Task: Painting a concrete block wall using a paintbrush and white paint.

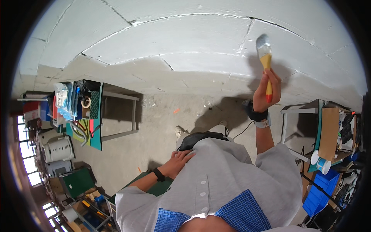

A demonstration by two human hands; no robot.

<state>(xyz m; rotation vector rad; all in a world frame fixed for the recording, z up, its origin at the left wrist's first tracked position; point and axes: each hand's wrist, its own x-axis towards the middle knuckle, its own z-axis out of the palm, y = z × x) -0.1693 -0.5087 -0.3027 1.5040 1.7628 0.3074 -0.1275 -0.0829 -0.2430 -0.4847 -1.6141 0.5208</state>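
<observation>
My right hand (266, 91) is closed round the yellow, red-tipped handle of a paintbrush (265, 58). The brush points up, its bristles coated in pale paint and close to the block wall (193, 36); whether they touch it I cannot tell. White paint covers the wall's upper part, while a greyer band runs along its lower part. My left hand (176, 164) rests against the front of my shirt near the waist, fingers stretched out and holding nothing.
A green-topped table (98, 127) with bags, tape and tools stands at left. Another table at right holds a cardboard box (329, 133) and a white tub (323, 166). Below that is a blue crate (320, 191). A cable (244, 130) and scraps lie on the concrete floor (162, 116).
</observation>
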